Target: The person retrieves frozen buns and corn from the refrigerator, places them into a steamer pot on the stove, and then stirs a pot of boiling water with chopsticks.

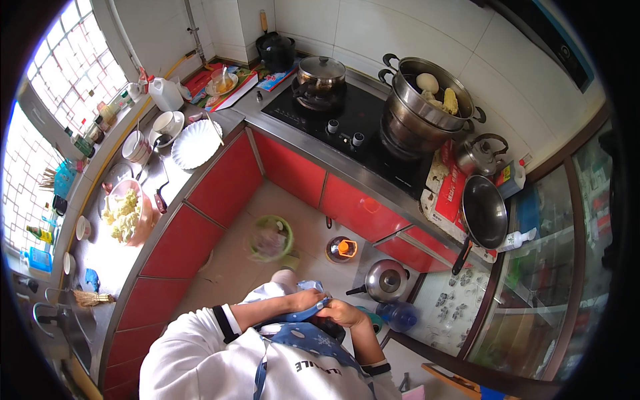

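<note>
Both hands are together in front of my body, gripping a blue apron (305, 336) with white dots and a snowflake print. My left hand (306, 299) closes on a gathered fold of its cloth. Just right of it, my right hand (342, 313) pinches the same bunched edge, its fingers close to the left ones. The apron lies over a white top (215, 365). Part of the cloth is hidden beneath the hands.
A hob (360, 117) carries a lidded pot (321, 75) and a stacked steamer (425, 107) with food. On the left counter are a bowl of cauliflower pieces (125, 215), a knife (161, 192) and a fluted plate (196, 144). A bin (271, 237), an oil bottle (340, 249) and a pressure cooker (386, 281) stand on the floor.
</note>
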`<state>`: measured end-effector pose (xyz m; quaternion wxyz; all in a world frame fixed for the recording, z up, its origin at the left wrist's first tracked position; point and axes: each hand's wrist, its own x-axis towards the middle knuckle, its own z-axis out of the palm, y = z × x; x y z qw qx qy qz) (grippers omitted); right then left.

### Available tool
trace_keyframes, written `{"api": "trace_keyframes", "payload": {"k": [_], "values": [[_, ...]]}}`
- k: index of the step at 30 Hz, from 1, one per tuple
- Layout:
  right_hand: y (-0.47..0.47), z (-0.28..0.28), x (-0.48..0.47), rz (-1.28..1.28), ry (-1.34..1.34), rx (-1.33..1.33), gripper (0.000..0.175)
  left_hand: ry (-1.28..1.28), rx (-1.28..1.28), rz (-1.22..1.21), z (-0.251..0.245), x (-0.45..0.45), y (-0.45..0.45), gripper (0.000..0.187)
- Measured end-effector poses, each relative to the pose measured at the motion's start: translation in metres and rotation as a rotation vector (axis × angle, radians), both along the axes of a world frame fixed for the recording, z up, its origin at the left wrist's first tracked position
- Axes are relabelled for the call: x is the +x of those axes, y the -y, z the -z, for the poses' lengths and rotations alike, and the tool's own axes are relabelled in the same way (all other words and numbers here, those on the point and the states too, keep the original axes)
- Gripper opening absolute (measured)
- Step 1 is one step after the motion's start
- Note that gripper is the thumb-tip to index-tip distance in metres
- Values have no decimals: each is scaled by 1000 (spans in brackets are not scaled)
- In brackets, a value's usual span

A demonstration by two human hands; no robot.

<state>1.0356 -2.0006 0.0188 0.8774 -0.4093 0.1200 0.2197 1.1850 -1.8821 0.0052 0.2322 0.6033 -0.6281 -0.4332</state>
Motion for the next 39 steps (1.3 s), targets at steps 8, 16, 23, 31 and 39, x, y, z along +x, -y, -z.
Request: {"api": "trace_keyframes", "payload": {"k": [8,16,23,31,39], "values": [[40,-4,-16,441,-118,196,39,112,218,-208,-39,34,15,27],[120,2,23,695,-397,-245,32,509,134,-979,-24,175,-54,47],[178,-18,129,600,-500,-543,33,303,203,-1259,-16,253,-80,46],[295,-25,291,527,-547,-888,34,196,88,-1354,6,315,-90,36],[367,17,380,389,-819,-1413,48,-217,421,-1428,57,300,-85,34]]}}
